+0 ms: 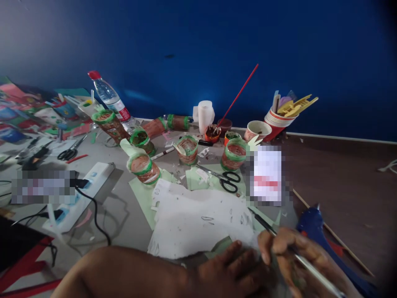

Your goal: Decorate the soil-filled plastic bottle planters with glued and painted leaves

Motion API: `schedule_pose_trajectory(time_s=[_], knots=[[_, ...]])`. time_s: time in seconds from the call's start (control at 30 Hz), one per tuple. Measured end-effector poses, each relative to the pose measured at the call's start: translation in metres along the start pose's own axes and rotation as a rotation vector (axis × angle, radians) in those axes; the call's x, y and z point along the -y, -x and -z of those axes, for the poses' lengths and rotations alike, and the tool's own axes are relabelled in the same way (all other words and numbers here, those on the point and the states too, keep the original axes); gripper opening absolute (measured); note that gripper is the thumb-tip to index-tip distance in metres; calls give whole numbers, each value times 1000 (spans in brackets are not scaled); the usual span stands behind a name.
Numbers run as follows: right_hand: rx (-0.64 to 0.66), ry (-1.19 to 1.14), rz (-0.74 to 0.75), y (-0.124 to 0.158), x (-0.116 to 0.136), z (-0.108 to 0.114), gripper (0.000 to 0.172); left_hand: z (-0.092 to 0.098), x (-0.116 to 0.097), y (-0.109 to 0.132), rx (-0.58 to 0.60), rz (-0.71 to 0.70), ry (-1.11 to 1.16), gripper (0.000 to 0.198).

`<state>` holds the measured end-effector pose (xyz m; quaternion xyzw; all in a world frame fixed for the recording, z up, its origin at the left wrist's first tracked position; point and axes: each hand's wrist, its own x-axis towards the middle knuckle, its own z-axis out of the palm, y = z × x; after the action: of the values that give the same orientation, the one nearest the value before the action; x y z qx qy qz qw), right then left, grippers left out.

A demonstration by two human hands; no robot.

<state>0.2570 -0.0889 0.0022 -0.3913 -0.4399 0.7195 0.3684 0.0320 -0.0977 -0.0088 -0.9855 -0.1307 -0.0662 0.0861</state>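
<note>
My right hand [297,256] is closed around a slim pen [267,224], its dark tip pointing up and left over the right end of a white paper sheet [186,219]. Small pen-drawn outlines and marks are scattered over this curved, uneven-edged sheet. My left hand [235,267] lies flat at the sheet's lower right edge, fingers stretched out and holding nothing. Pale green paper [141,198] shows from beneath the white sheet. Just behind it rest black-handled scissors [228,181] with their blades pointing left.
Several brown cups with green rims, such as one cup [234,154], stand behind the paper. A water bottle [108,97] leans at the back left. A power strip [83,194] with cables lies left; a blue glue gun [313,223] lies right. Stacked paper cups [277,122] hold tools.
</note>
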Motion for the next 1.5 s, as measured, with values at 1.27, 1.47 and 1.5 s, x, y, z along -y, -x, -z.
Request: schedule_pose_trajectory(time_s=[1.27,1.47,1.5], knots=[[-330,485,177,-17,-5,-31,14,-19,-5,2,-170,61,75,34],[-318,570,286,-17,-2,-30,10,-20,-5,3,-136,46,61,40],[-310,580,298,-17,-2,-30,10,-19,-5,3,-136,53,62,40]])
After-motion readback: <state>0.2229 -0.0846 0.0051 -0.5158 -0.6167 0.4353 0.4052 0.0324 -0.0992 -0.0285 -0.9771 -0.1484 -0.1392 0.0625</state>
